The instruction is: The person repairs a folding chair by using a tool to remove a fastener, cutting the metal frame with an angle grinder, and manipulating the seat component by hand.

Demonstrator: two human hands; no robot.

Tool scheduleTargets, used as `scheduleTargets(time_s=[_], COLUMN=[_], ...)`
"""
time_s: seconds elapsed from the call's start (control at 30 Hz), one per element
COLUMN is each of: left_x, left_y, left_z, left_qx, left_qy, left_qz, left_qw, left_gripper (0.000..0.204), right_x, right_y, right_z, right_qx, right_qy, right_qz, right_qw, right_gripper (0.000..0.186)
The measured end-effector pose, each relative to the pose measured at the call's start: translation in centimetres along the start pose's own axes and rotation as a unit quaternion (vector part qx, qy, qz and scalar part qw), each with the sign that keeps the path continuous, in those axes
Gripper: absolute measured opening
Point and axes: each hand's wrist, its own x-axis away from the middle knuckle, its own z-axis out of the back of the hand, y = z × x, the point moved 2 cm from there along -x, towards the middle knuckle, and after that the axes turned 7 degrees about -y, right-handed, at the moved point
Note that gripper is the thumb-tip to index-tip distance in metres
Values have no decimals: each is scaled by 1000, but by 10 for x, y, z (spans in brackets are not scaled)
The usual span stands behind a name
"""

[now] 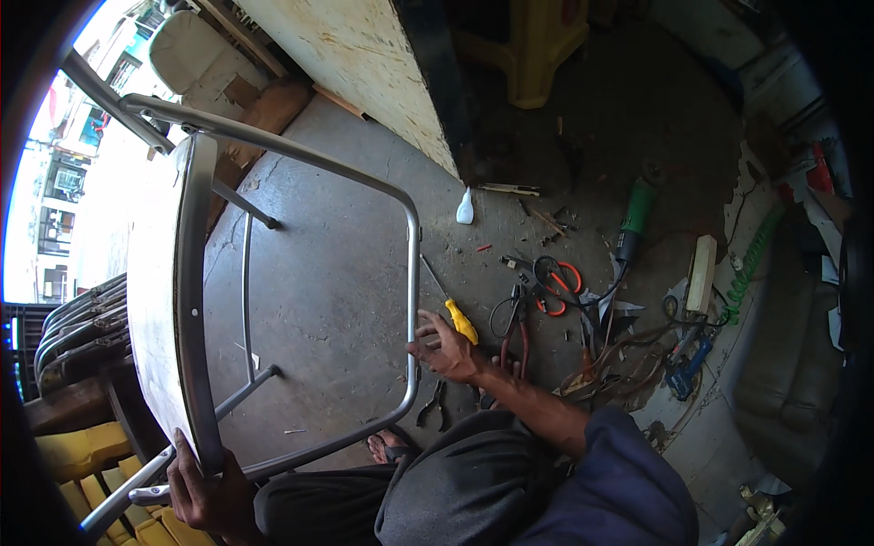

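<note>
A metal-framed chair [414, 227] with bent grey tubes lies tipped in front of me, its pale seat panel [155, 273] standing on edge at the left. At the lower left my left hand [208, 491] grips the chair at the near end of the seat's rim, fingers against the panel. My right hand [446, 350] is beside the chair's rounded tube with fingers apart; its fingertips are at the tube, though contact is hard to tell. Just beyond the right hand, a screwdriver [461, 318] with a yellow handle lies on the floor.
Orange-handled scissors [569, 278], red-handled pliers [523, 332], small dark pliers [431, 405] and a green angle grinder [637, 214] lie at the right. A yellow stool [537, 64] stands at the back. Stacked metal frames [82, 328] and yellow pieces [86, 446] crowd the left.
</note>
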Motion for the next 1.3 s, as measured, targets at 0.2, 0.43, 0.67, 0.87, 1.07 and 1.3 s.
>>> scheduleTargets(time_s=[0.2,0.43,0.67,0.87,1.07,1.3], left_x=[-9,-32,-32,-36,-42,-45], left_y=[-16,-51,-85,-107,-148,-159], left_z=[17,18,15,6,-6,-10], left_qx=[-7,-81,-67,-96,-89,-92], left_qy=[13,102,146,128,134,107], left_qz=[29,35,71,38,19,-37], left_qw=[999,991,984,986,987,989], left_gripper=[51,51,53,52,54,56], right_x=[-11,62,200,279,277,220], right_y=[-51,-56,95,101,102,100], right_z=[-27,48,166,197,177,87], right_qx=[57,52,172,292,255,197], right_qy=[70,221,509,473,411,233], right_qz=[135,141,-88,-253,-262,-144], right_qw=[987,964,839,792,835,941], right_gripper=[74,38,35,29,24,26])
